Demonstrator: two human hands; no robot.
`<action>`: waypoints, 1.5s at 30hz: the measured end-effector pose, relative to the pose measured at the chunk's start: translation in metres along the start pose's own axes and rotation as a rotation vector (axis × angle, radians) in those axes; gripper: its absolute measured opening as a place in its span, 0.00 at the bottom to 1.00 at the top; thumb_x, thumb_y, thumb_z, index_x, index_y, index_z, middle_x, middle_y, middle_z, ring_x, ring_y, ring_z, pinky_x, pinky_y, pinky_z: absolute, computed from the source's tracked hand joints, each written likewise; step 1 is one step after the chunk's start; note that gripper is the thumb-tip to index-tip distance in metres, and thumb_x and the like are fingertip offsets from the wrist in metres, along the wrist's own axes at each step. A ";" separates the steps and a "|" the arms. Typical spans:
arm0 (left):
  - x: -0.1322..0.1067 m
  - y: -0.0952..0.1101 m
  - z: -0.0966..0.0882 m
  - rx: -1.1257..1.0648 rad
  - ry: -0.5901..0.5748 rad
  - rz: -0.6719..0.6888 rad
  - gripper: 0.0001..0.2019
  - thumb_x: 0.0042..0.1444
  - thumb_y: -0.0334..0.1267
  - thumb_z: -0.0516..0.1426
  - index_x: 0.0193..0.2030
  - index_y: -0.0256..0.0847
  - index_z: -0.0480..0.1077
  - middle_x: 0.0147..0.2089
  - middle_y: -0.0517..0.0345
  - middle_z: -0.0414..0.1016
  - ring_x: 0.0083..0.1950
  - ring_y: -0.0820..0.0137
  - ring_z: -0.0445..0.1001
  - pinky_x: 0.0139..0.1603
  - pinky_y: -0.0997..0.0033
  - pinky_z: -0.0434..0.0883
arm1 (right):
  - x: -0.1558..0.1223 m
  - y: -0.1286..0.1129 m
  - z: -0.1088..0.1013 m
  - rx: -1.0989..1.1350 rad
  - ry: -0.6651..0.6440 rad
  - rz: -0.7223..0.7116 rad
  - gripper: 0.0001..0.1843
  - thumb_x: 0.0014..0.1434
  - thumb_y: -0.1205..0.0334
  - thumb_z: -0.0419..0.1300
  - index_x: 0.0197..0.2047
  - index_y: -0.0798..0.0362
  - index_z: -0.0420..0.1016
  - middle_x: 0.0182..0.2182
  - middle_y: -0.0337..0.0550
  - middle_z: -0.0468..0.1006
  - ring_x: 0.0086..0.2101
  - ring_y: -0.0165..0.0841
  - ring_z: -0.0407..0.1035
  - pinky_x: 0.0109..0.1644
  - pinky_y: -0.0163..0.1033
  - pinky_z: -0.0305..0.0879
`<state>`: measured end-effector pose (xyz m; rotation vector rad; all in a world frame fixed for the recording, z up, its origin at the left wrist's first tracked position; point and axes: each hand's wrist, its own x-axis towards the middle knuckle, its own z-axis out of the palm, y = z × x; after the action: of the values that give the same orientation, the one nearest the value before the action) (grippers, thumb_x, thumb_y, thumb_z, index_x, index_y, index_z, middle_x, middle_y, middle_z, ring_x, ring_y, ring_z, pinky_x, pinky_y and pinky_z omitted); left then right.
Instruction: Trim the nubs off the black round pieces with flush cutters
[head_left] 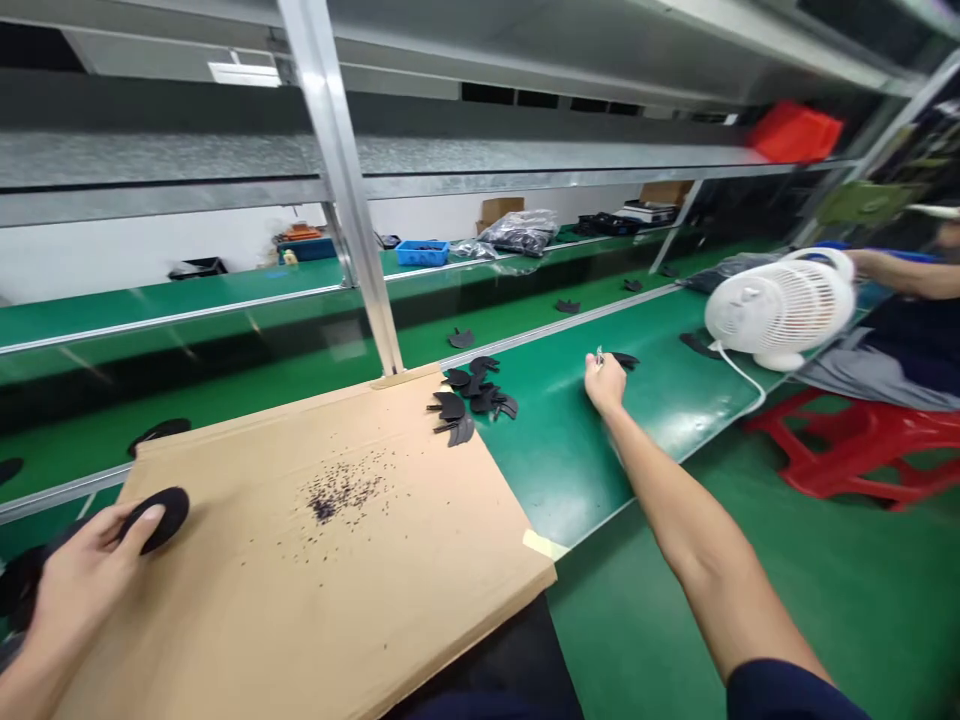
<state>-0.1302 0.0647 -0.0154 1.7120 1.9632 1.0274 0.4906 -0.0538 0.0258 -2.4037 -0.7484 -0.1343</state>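
My left hand [94, 570] pinches a flat, round black disc [161, 518] between thumb and fingers, above the left side of a cardboard sheet [420, 590]. Reaching out to the right over the green tabletop, my right hand [606, 382] is closed around a small silvery metal tool [599, 355]; most of it is hidden in the fist. Just beyond those fingers lies a black curved part [625, 361]; whether they touch it I cannot tell. A pile of similar black pieces [474, 386] sits at the cardboard's far right corner. Tiny black bits [330, 500] are scattered mid-sheet.
A white fan [784, 305] with a cord stands at the right, near a seated person's arm [907, 272] and a red stool [862, 445]. A metal post [349, 190] rises behind the cardboard. More black parts [460, 339] lie along the green strip behind.
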 end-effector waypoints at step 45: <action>-0.056 0.150 0.113 -0.175 -0.286 0.708 0.11 0.52 0.32 0.55 0.43 0.40 0.71 0.41 0.55 0.78 0.44 0.65 0.77 0.50 0.62 0.75 | -0.215 -0.152 0.094 0.720 -0.395 -1.011 0.10 0.60 0.68 0.58 0.46 0.53 0.74 0.40 0.49 0.78 0.43 0.43 0.66 0.48 0.45 0.59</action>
<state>0.0642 0.0462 0.0025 2.3492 1.0633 1.0391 0.2207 -0.0031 -0.0272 -1.2149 -1.7759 0.1901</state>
